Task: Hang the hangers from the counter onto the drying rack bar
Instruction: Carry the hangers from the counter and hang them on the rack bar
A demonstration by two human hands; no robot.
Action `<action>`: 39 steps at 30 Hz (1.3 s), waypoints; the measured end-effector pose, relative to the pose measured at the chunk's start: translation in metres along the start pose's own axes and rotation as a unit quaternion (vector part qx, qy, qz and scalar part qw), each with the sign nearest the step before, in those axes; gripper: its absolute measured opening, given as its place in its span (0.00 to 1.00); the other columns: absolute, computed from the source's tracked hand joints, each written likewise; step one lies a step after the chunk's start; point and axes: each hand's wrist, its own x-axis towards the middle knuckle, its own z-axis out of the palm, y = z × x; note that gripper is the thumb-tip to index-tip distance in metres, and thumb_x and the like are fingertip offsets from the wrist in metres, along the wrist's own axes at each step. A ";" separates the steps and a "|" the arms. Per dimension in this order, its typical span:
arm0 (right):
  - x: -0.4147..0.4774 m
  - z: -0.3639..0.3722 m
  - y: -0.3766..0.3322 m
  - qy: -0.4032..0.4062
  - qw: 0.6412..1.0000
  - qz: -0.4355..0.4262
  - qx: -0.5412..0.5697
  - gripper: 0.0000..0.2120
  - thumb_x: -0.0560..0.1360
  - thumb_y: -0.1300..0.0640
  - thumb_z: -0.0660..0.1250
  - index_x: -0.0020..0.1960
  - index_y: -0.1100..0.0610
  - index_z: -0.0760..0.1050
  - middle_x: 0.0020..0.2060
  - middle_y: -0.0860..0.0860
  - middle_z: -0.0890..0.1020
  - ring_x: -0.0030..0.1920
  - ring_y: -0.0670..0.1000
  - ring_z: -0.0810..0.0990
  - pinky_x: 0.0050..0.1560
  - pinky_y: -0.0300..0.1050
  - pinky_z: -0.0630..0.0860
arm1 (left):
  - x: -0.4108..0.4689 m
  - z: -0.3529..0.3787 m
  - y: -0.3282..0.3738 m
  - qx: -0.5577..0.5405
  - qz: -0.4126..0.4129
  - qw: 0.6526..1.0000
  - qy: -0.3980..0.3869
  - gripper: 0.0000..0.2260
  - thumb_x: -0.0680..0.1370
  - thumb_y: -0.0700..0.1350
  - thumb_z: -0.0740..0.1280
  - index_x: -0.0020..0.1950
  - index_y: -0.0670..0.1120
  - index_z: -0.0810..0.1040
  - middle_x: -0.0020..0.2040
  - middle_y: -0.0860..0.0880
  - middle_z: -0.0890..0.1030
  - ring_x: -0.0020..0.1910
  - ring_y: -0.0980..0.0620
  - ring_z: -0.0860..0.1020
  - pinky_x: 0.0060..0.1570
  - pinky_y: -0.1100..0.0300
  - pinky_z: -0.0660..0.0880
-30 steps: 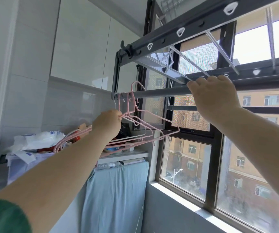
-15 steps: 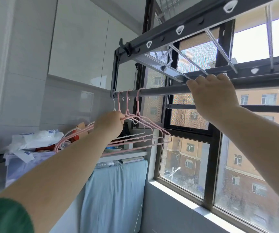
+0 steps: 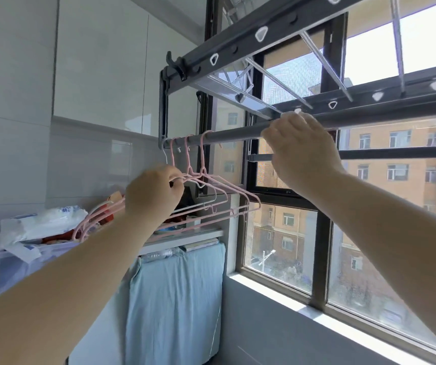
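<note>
Nearly done, I'd judge: pink hangers [image 3: 202,168] w/ hooks over the rack bar [image 3: 232,135], just above L grip [image 3: 155,192], which pinches their necks. R grip [image 3: 301,151] is curled round the bar, further right. Left to do: let go. More hangers on table [image 3: 185,237] below? Can't tell.

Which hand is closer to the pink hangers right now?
Left. The left hand holds the pink hangers just below their hooks; the right hand grips the drying rack bar to their right, clear of them.
</note>
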 end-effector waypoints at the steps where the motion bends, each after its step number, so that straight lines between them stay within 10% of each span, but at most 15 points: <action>1: -0.003 0.000 -0.002 -0.003 1.000 -0.007 0.016 0.17 0.77 0.62 0.53 0.64 0.61 0.65 0.61 0.57 0.72 0.65 0.57 0.66 0.70 0.51 0.54 | -0.005 -0.002 0.003 -0.003 0.009 1.000 0.009 0.10 0.77 0.44 0.60 0.55 0.44 0.78 0.52 0.46 0.81 0.46 0.48 0.77 0.41 0.60 0.68; 9: -0.039 -0.010 0.010 -0.040 0.987 0.007 0.153 0.14 0.78 0.60 0.55 0.62 0.56 0.69 0.56 0.52 0.79 0.57 0.53 0.75 0.61 0.48 0.68 | -0.051 -0.006 0.044 -0.044 0.008 0.995 -0.091 0.06 0.76 0.47 0.62 0.46 0.50 0.79 0.40 0.54 0.82 0.39 0.51 0.79 0.36 0.62 0.68; 13: -0.089 -0.016 0.062 -0.204 0.964 -0.002 0.169 0.14 0.78 0.57 0.55 0.62 0.54 0.69 0.55 0.51 0.79 0.53 0.52 0.77 0.52 0.46 0.74 | -0.085 0.014 0.097 -0.103 -0.009 0.985 -0.139 0.06 0.75 0.46 0.62 0.41 0.51 0.78 0.35 0.53 0.80 0.41 0.48 0.79 0.37 0.60 0.69; 27: -0.419 -0.148 0.319 -0.467 0.826 0.306 0.076 0.13 0.77 0.53 0.58 0.61 0.53 0.71 0.58 0.52 0.76 0.57 0.53 0.75 0.46 0.41 0.66 | -0.263 0.041 0.471 -0.301 0.115 0.887 -0.330 0.08 0.75 0.48 0.62 0.47 0.52 0.80 0.46 0.51 0.83 0.49 0.47 0.79 0.43 0.61 0.69; 39: -0.690 -0.358 0.381 -0.469 0.618 0.630 0.002 0.15 0.77 0.55 0.57 0.63 0.56 0.69 0.58 0.53 0.76 0.56 0.54 0.74 0.48 0.42 0.67 | -0.464 -0.048 0.772 -0.448 0.336 0.647 -0.517 0.08 0.76 0.47 0.59 0.44 0.53 0.78 0.46 0.47 0.83 0.46 0.46 0.81 0.47 0.58 0.77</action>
